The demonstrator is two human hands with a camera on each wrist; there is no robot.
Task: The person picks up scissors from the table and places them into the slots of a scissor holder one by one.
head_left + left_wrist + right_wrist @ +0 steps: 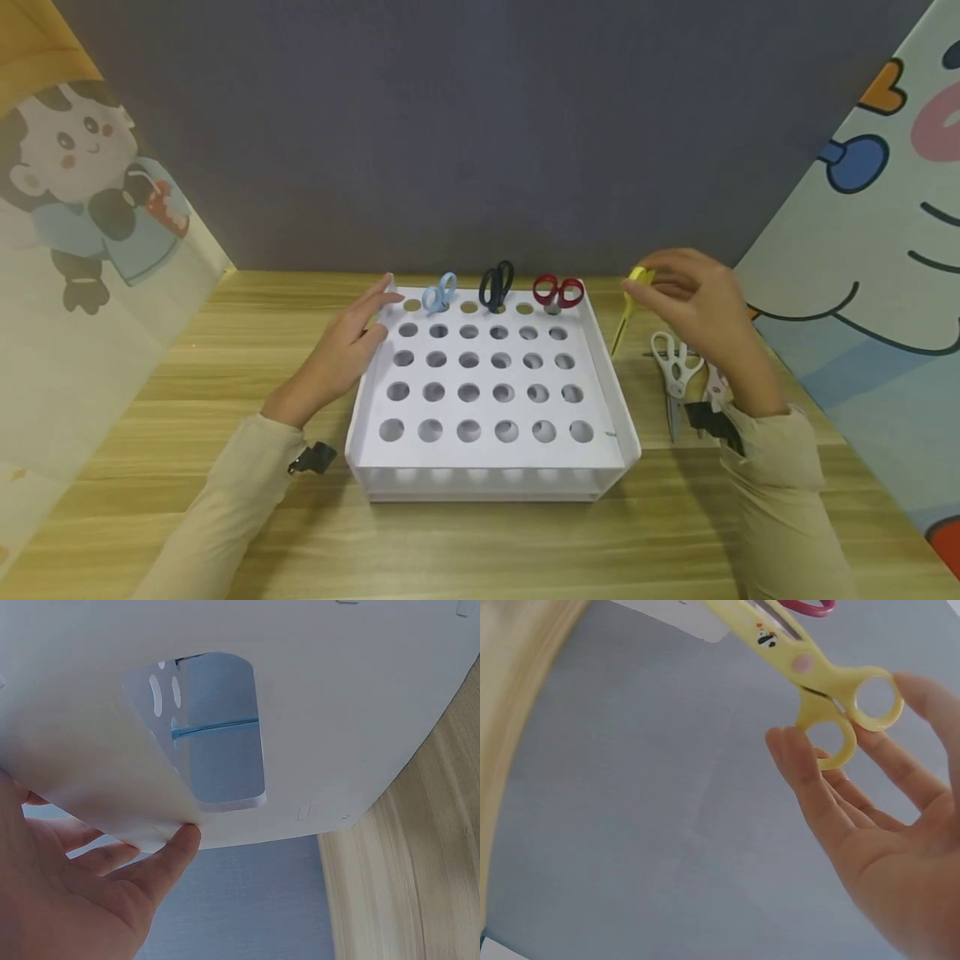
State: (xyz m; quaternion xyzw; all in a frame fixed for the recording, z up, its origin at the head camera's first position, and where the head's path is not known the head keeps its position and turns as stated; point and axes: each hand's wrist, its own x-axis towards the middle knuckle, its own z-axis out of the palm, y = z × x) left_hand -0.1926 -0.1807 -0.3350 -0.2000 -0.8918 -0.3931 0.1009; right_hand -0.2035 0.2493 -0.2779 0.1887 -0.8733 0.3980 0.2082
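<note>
A white rack [480,454] with rows of round holes stands on the wooden table. My left hand [347,346] holds its rear left corner, the thumb against the outer side panel [322,750]. My right hand [693,304] pinches yellow scissors [625,315] by the finger loops, just right of the rack. Their blades point down, apart from the table in the head view; a small animal print shows near the pivot in the right wrist view. Light blue scissors [439,293], black scissors [496,286] and red scissors [558,292] stand in the rack's back row, handles up.
White-handled scissors [677,371] lie on the table right of the rack. Another pale pair [715,387] lies beside them, partly hidden by my right wrist. A grey panel [480,133] rises behind the rack, and cartoon-printed walls flank the table.
</note>
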